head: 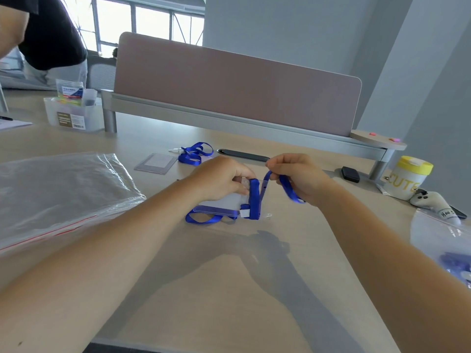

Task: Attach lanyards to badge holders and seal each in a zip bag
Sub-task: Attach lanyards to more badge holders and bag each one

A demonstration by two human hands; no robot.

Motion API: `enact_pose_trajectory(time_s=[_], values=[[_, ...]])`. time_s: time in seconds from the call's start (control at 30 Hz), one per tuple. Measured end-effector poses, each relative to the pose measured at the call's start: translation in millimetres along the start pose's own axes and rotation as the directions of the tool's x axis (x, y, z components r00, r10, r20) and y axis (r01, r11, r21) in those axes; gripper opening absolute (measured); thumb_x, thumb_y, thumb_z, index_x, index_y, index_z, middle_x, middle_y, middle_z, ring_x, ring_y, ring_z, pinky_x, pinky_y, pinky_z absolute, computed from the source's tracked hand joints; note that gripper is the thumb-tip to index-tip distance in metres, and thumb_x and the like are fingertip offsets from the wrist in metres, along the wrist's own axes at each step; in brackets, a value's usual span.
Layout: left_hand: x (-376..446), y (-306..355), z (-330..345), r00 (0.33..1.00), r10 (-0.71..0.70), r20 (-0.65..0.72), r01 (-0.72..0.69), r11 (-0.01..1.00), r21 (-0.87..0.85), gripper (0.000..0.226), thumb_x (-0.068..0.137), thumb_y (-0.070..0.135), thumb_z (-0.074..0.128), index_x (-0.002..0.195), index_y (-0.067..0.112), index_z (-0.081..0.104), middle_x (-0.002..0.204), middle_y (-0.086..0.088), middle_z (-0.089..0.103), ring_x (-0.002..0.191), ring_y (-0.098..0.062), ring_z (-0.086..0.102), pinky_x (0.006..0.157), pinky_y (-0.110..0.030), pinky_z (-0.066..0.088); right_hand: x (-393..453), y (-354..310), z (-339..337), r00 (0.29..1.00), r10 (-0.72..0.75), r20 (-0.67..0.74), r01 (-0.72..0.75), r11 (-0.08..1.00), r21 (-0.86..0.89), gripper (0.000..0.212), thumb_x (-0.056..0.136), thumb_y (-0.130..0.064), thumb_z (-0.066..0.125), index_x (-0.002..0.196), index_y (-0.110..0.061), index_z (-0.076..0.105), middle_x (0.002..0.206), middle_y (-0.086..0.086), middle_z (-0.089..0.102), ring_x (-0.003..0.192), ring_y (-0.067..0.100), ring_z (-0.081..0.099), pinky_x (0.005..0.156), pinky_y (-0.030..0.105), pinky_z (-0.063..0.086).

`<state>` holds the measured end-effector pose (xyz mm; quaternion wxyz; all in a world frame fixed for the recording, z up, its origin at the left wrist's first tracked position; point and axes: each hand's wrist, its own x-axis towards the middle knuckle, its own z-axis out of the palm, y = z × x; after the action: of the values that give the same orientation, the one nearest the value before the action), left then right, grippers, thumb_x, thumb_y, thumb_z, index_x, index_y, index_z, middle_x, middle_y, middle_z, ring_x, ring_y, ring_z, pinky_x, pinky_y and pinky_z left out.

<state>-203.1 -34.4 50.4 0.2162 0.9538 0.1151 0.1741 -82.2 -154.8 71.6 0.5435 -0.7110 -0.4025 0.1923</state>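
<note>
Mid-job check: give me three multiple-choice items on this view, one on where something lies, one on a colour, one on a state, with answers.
1. Where does the spare badge holder lie?
A. On the table beyond the left hand, beside the loose lanyard
B. Inside the zip bag
C. On top of the divider

2. What colour is the lanyard in hand?
A. Red
B. Blue
C. Yellow

3. What is the state of the big zip bag on the left?
A. Held up in both hands
B. Folded inside the tub
C. Lying flat on the table, no badge visible in it

Answers: 1 A, the clear holder sits flat next to the coiled strap. 2 B, the strap pinched by the right hand and wrapped round the held badge holder is blue. 3 C, the bag with its red strip lies untouched.
</note>
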Motion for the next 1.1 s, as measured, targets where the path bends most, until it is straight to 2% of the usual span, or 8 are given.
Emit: enact_pose_trajectory(time_s=[0.1, 0.23, 0.3, 0.53, 0.77, 0.9, 1.03, 1.1], values=[[2, 3, 0, 1.0, -0.024, -0.003, 0.024, 0.997, 0.073, 0.028, 0.086, 0.022, 0.059, 0.113, 0.028, 0.062, 0.069, 0.012, 0.049, 0.079, -0.015, 0.047, 0.072, -0.033, 0.041, -3, -8, 4, 0.999, -0.039, 0.02, 0.038, 0.999, 0.02, 0.025, 0.087, 0.005, 0.048, 0.07, -0.012, 0.057, 0.058, 0.0, 0.06, 0.045, 0.001, 0.058, 0.05, 0.007, 0.045], [4, 8, -1, 0.998, -0.035, -0.06, 0.045, 0.981, 0.186, 0.029, 0.089, 0.027, 0.054, 0.117, 0.029, 0.059, 0.087, 0.004, 0.056, 0.086, -0.019, 0.051, 0.073, -0.032, 0.042, -9, -12, 12, 0.993, -0.116, 0.022, 0.118, 0.99, -0.074, 0.027, 0.084, 0.006, 0.05, 0.07, -0.016, 0.055, 0.061, 0.001, 0.062, 0.067, 0.014, 0.058, 0.069, 0.016, 0.045], [6, 7, -1, 0.991, -0.048, -0.127, 0.074, 0.975, 0.21, 0.027, 0.089, 0.028, 0.053, 0.115, 0.025, 0.06, 0.095, 0.001, 0.06, 0.094, -0.022, 0.053, 0.073, -0.032, 0.041, -10, -12, 13, 0.994, -0.109, -0.006, 0.109, 0.992, -0.063, 0.025, 0.084, 0.004, 0.053, 0.071, -0.017, 0.053, 0.059, -0.001, 0.064, 0.064, 0.013, 0.056, 0.063, 0.015, 0.043], [12, 4, -2, 0.95, -0.133, -0.283, 0.145, 0.989, 0.021, 0.027, 0.085, 0.031, 0.06, 0.102, 0.01, 0.063, 0.091, -0.006, 0.062, 0.08, -0.022, 0.048, 0.069, -0.031, 0.037, -17, 2, 19, 0.997, 0.025, -0.072, -0.027, 0.999, -0.026, 0.022, 0.083, -0.006, 0.06, 0.062, -0.009, 0.056, 0.057, 0.004, 0.061, 0.048, 0.013, 0.054, 0.043, 0.015, 0.045], [13, 3, -4, 0.944, -0.16, -0.288, 0.129, 0.984, -0.122, 0.017, 0.081, 0.024, 0.065, 0.084, 0.007, 0.062, 0.061, 0.008, 0.046, 0.074, -0.023, 0.046, 0.067, -0.03, 0.034, -20, 6, 26, 0.983, -0.078, -0.168, 0.053, 0.987, -0.151, 0.006, 0.083, -0.005, 0.06, 0.08, -0.004, 0.065, 0.067, -0.001, 0.057, 0.071, 0.019, 0.052, 0.066, 0.028, 0.045], [11, 3, -4, 0.953, -0.137, -0.269, 0.085, 0.977, -0.197, 0.014, 0.08, 0.019, 0.067, 0.076, 0.008, 0.058, 0.06, 0.002, 0.048, 0.071, -0.022, 0.043, 0.067, -0.029, 0.032, -20, 10, 29, 0.962, -0.164, -0.217, 0.11, 0.965, -0.24, 0.01, 0.08, -0.007, 0.064, 0.086, 0.0, 0.069, 0.08, 0.002, 0.053, 0.064, 0.012, 0.049, 0.057, 0.016, 0.042], [9, 2, -3, 0.958, -0.117, -0.26, 0.04, 0.958, -0.285, 0.011, 0.079, 0.014, 0.067, 0.077, 0.008, 0.058, 0.063, -0.003, 0.05, 0.07, -0.022, 0.043, 0.067, -0.027, 0.032, -19, 13, 31, 0.941, -0.258, -0.219, 0.146, 0.893, -0.426, 0.009, 0.078, -0.014, 0.068, 0.078, -0.006, 0.066, 0.091, 0.0, 0.045, 0.082, 0.016, 0.046, 0.066, 0.023, 0.041], [8, 2, -2, 0.957, -0.115, -0.266, 0.021, 0.943, -0.331, 0.008, 0.079, 0.012, 0.067, 0.078, 0.008, 0.059, 0.06, 0.0, 0.048, 0.069, -0.021, 0.041, 0.064, -0.027, 0.031, -19, 13, 31, 0.93, -0.283, -0.236, 0.148, 0.874, -0.463, 0.019, 0.077, -0.016, 0.069, 0.068, -0.019, 0.053, 0.092, -0.002, 0.044, 0.088, 0.015, 0.044, 0.071, 0.026, 0.041]])
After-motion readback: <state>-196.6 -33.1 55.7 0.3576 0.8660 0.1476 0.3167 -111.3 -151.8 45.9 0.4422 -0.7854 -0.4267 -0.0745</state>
